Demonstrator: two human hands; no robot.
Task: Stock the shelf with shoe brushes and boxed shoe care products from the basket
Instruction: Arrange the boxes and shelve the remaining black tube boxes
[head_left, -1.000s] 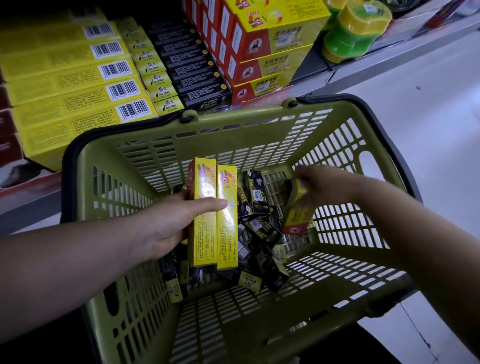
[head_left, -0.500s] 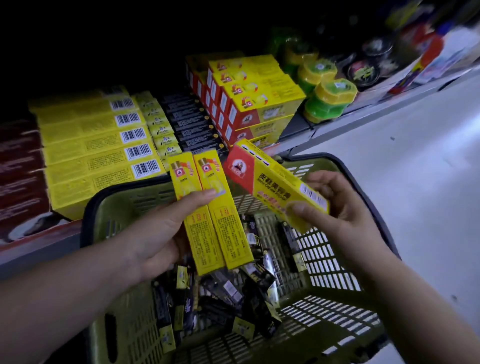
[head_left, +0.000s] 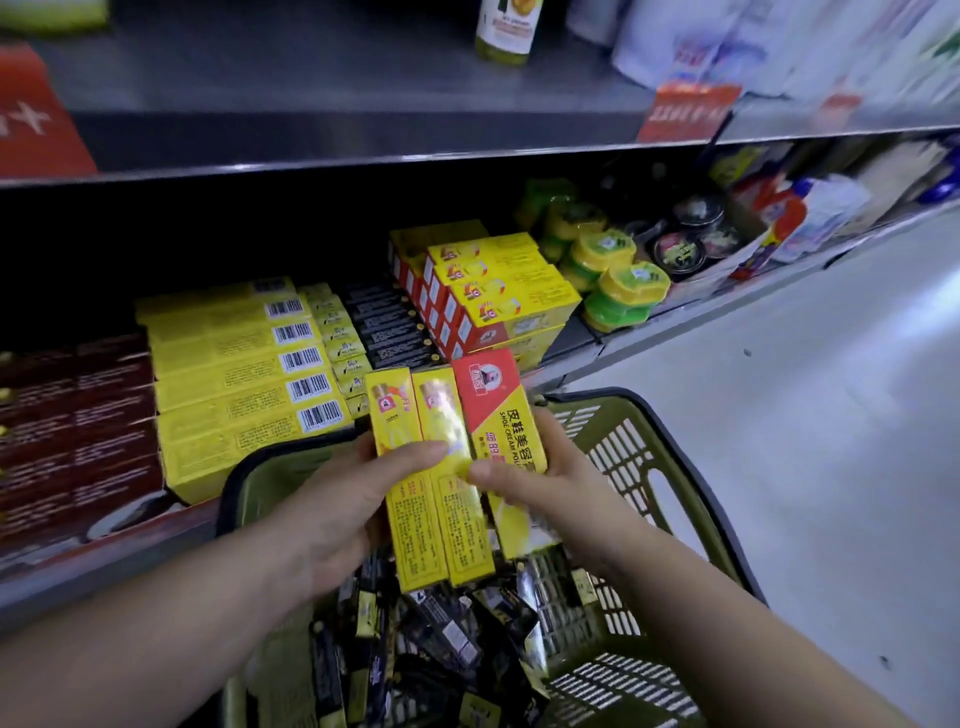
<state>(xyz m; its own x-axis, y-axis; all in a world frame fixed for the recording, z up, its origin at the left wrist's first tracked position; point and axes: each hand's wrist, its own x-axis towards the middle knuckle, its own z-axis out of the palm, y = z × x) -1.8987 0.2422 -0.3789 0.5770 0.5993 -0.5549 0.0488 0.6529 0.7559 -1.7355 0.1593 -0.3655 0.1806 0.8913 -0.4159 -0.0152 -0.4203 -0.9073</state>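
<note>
Left grip (head_left: 337, 514) holds two yellow boxes (head_left: 421, 525) above the basket (head_left: 623, 457); right grip (head_left: 556, 483) pinches a red-topped box (head_left: 488, 395) there; black packs (head_left: 447, 634) lie inside.

Glossy cardboard boxes (head_left: 441, 467); perforated plastic basket (head_left: 623, 457).

Two hands (head_left: 332, 509) (head_left: 550, 478), two yellow boxes (head_left: 421, 525), one red-topped box (head_left: 488, 395), one green basket (head_left: 618, 457)

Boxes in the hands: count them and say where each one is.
3. One yellow box and a second yellow box sit side by side in the left hand; the red-topped box, right of them, is in the right hand's grip. Others may hide behind.
</note>
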